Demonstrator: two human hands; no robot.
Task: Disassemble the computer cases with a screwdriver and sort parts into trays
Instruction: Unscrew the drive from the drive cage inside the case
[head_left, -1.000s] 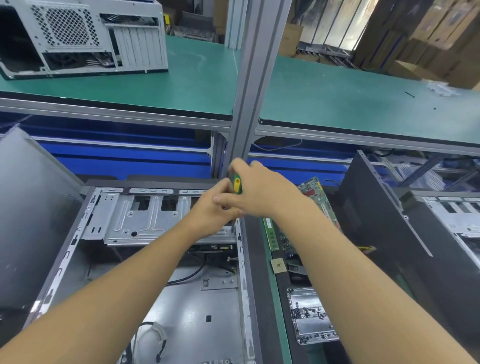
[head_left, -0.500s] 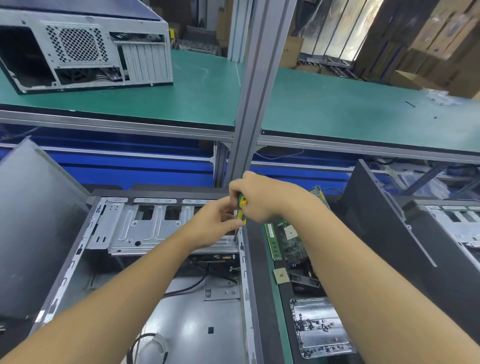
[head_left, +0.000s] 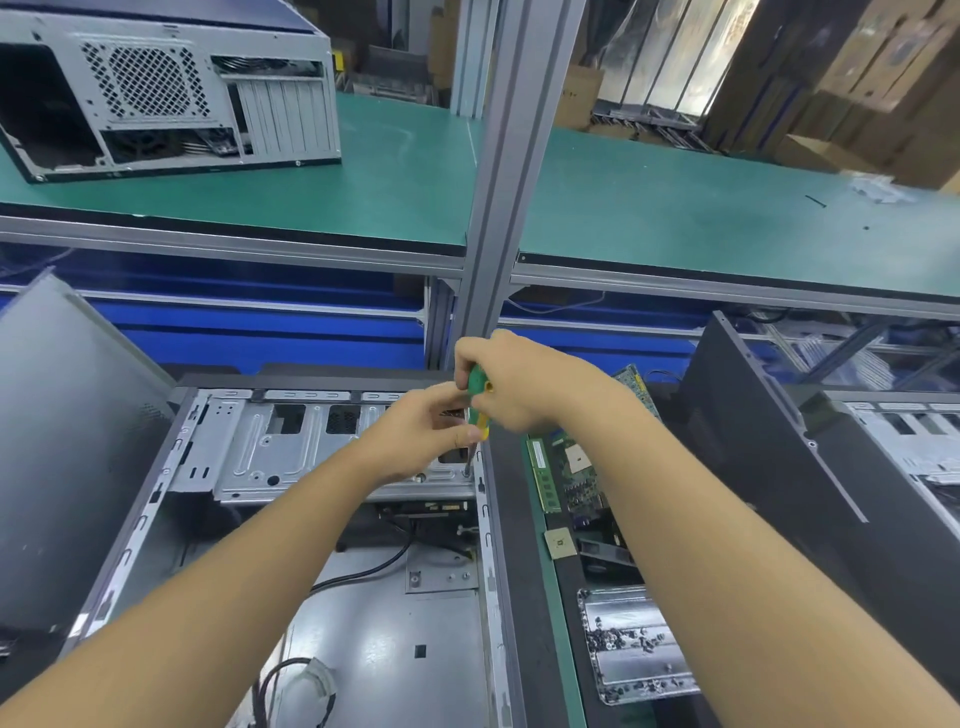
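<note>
green-and-yellow screwdriver (head_left: 479, 396) near upright, tip down on silver steel drive cage (head_left: 249, 460); right hand (head_left: 524, 387) fingers clamp handle, left hand (head_left: 415, 439) fingers pinch its base.

**Desk:** Any wording legible at the workbench?

**Photographer:** None that can be read. The green memory stick (head_left: 544, 480), lying beside the open case, carries a white sticker, but its print is too small to make out.

**Desk:** And the circuit board under it?

**Photographer:** The circuit board (head_left: 584, 486) shows pale markings around its chips, and all of them are blurred.

**Desk:** Anything in the background?

**Photographer:** A cardboard box (head_left: 583, 96) behind the aluminium post bears a few dark printed marks, too faint and distant to tell as letters or numbers.
</note>
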